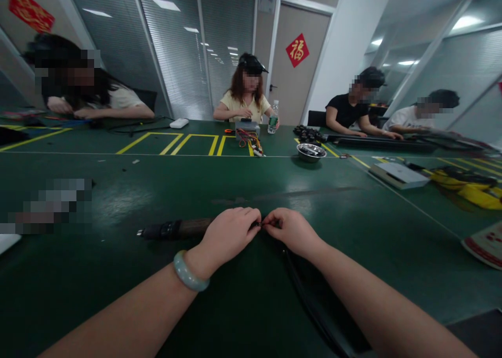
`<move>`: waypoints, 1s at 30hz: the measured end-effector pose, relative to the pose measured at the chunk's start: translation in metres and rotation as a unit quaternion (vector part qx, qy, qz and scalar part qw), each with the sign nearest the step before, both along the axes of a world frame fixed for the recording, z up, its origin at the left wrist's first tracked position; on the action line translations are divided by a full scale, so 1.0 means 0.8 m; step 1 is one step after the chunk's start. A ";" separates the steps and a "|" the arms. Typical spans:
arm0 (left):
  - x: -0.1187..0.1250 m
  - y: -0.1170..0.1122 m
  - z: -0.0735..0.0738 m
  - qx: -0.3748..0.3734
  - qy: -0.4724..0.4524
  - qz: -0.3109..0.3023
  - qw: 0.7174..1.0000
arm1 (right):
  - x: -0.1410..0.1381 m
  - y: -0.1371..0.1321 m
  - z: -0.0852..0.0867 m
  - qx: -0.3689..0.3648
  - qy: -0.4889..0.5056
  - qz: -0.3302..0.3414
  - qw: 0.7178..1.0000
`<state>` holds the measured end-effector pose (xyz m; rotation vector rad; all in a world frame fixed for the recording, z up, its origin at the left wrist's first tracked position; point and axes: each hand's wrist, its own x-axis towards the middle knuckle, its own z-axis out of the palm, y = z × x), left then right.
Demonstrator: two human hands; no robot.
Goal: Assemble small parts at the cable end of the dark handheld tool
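Note:
A dark, cylindrical tool (168, 229) that looks like an electric screwdriver lies across the green table, its silver tip pointing left. My left hand (231, 230), with a pale green bangle (190, 272) at the wrist, is closed over the tool's right end. Just right of it, my right hand (290, 230) pinches thumb and fingers together, almost touching the left fingertips. A tiny dark and brassy piece (259, 224) shows between the two hands; its kind is too small to tell. From under my right hand a black cable (301, 290) runs toward the lower right.
Across the green table (157, 191) several people sit at work. A metal bowl (311, 152) of small parts, a grey box with coloured wires (248, 133) and a water bottle (273, 118) stand farther back. A white box (399, 175) and yellow items (478, 191) lie right.

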<state>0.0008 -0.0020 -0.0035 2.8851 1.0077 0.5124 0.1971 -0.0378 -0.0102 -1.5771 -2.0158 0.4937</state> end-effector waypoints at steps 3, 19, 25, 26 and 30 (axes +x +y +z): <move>0.000 0.000 0.003 -0.005 -0.004 -0.013 1.000 | -0.001 -0.001 0.003 -0.001 0.005 0.003 1.000; 0.002 -0.004 0.003 0.001 -0.006 -0.007 1.000 | 0.000 0.000 -0.003 -0.049 0.085 -0.029 0.995; 0.002 -0.004 0.004 -0.004 -0.012 -0.019 1.000 | 0.000 -0.002 0.001 -0.062 0.077 -0.027 0.995; 0.002 -0.004 0.003 -0.004 -0.016 -0.024 1.000 | 0.000 -0.002 0.001 -0.062 0.078 -0.027 0.995; 0.003 -0.002 -0.001 0.002 -0.016 -0.034 0.999 | 0.000 0.000 -0.003 -0.062 0.076 -0.022 0.995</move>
